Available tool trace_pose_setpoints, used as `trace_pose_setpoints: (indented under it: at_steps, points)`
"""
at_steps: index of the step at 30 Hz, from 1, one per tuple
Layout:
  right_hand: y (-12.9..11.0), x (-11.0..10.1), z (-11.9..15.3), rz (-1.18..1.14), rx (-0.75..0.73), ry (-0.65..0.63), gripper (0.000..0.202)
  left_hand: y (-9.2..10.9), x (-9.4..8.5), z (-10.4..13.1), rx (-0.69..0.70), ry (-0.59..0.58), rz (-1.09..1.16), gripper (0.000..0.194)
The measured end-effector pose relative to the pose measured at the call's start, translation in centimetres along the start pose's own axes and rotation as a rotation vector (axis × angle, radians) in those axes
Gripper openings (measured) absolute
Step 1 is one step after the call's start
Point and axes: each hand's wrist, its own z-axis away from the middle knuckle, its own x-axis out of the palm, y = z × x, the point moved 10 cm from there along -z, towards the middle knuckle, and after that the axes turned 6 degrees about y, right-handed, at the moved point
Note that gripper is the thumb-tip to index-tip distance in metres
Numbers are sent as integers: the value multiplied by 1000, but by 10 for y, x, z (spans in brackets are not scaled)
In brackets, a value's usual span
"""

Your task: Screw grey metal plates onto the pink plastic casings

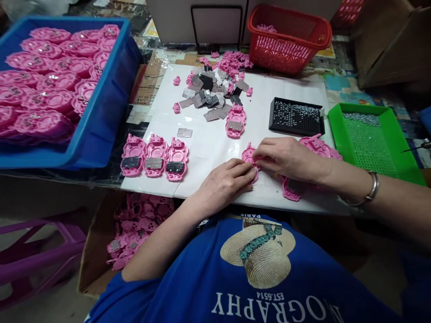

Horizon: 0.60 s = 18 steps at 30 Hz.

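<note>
A pink plastic shell (248, 152) lies on the white work sheet near its front edge, partly covered by my fingers. My left hand (229, 180) grips it from the left, fingers bent over its lower part. Over the upper right side, my right hand (283, 157) is closed in a pinch; whatever is between the fingertips is hidden. Just behind stands another pink shell (235, 121) with a grey metal plate across it. Under and beside my right forearm lie more pink shells (292, 190), partly covered.
Three plated shells (155, 157) line up at left, near a loose metal plate (185, 133). Behind are piled plates (205, 92) and small pink parts (232, 60). A blue crate (101, 121), red basket (286, 51), black screw tray (296, 117) and green tray (400, 152) surround the sheet.
</note>
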Motion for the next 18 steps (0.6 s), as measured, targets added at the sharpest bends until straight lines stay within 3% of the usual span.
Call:
trace_pose_setpoints:
  at_steps: [8,18]
  points:
    - [12,-15,0,48,182,117,19,-3,4,3,-28,-44,-14,27]
    - [15,-5,-2,10,292,87,18,-4,5,1,-45,-71,10,26]
